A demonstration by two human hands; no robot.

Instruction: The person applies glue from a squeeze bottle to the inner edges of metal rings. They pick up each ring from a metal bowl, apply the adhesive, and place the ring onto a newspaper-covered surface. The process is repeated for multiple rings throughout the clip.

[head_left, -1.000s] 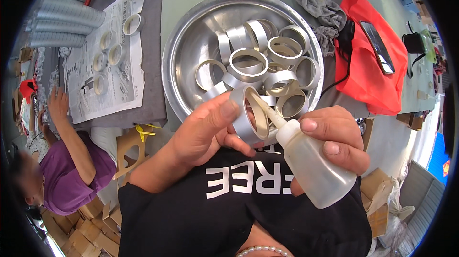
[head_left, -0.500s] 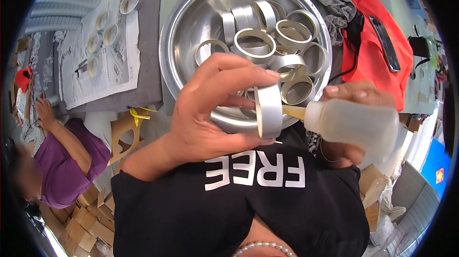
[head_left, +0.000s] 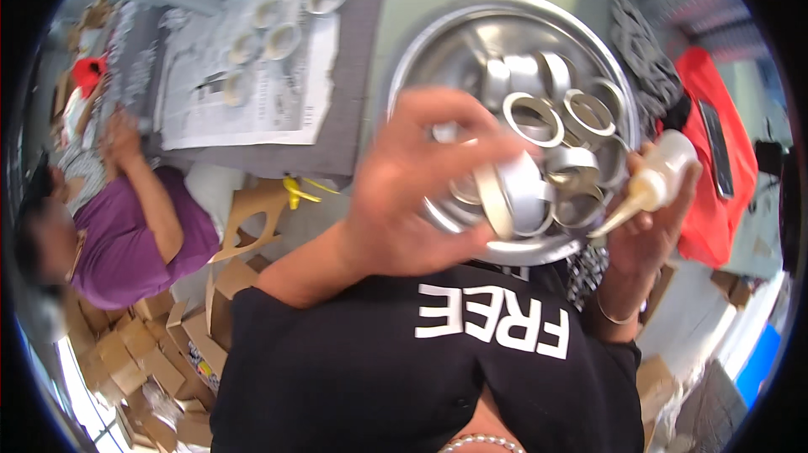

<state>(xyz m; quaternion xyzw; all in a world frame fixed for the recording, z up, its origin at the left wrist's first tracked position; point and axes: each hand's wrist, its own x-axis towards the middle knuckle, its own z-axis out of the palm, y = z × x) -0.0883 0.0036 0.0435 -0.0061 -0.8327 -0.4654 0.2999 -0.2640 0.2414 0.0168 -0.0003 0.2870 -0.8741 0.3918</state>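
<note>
My left hand [head_left: 404, 192], blurred by motion, pinches a wide silver ring [head_left: 523, 187] with a cream edge between thumb and fingers. It holds the ring over the near part of a round metal tray [head_left: 448, 50]. Several similar silver rings [head_left: 534, 119] lie and stand in a heap in that tray, partly hidden by my left hand. My right hand [head_left: 641, 242] is wrapped round a translucent squeeze bottle [head_left: 669, 168] beside the tray's right rim. The bottle's thin yellowish nozzle points down and to the left, apart from the held ring.
Left of the tray, several rings [head_left: 283, 41] sit on newspaper [head_left: 290, 112] over a grey cloth [head_left: 358, 74]. A co-worker in a purple top [head_left: 126, 242] is farther left. At right lie a grey rag [head_left: 644, 57], red fabric [head_left: 715, 226] and a phone [head_left: 716, 150]. Cardboard boxes [head_left: 160, 360] fill the lower left.
The bottle's nozzle has come away from the ring; my right hand has tipped the bottle so its nozzle points downward. My left hand still holds the ring, now tilted. The whole view has shifted.
</note>
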